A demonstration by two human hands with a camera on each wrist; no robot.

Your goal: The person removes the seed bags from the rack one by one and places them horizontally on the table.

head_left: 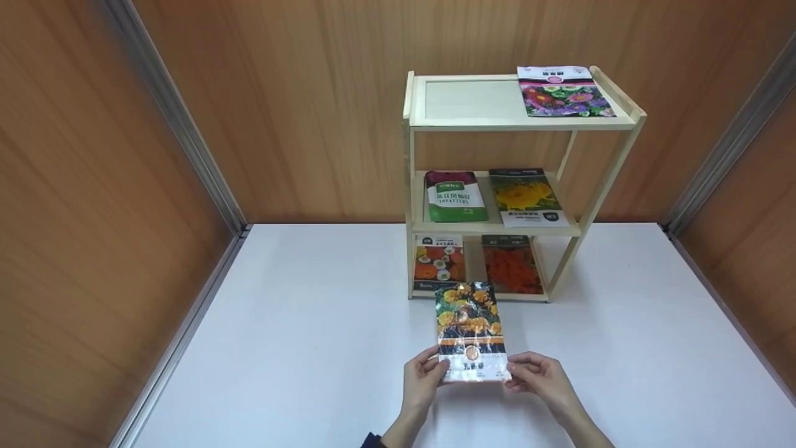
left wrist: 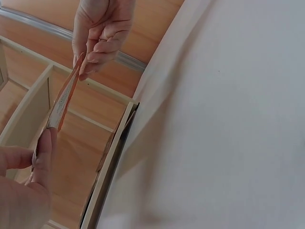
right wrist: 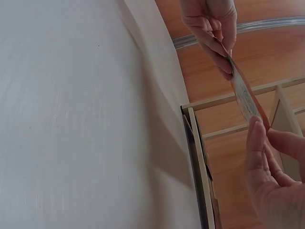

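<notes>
Both hands pinch the near end of a marigold seed packet (head_left: 468,330) at its bottom corners: the left hand (head_left: 423,376) has thumb and fingers closed on the left corner, the right hand (head_left: 540,373) on the right corner, and the packet is held off the white table (head_left: 298,348), its far end reaching toward the foot of the wooden shelf rack (head_left: 410,186). The wrist views show it edge-on, a thin sheet stretched between the two pinches. Across the rack, the top shelf has bare board on its left half and a pink-and-purple flower packet (head_left: 564,92) on its right; the middle shelf holds a green impatiens packet (head_left: 455,196) and then a yellow flower packet (head_left: 527,196); the bottom shelf holds an orange-and-white flower packet (head_left: 439,261) and then a red-orange flower packet (head_left: 511,264). The step in hand looks like carrying the packet to the rack for placing, and the only open spot seems to be the left of the top shelf. Reaching it would call for lifting the packet well above the lower shelves, keeping it level, clearing the raised rim, and laying it flat beside the pink-and-purple one without nudging it.
</notes>
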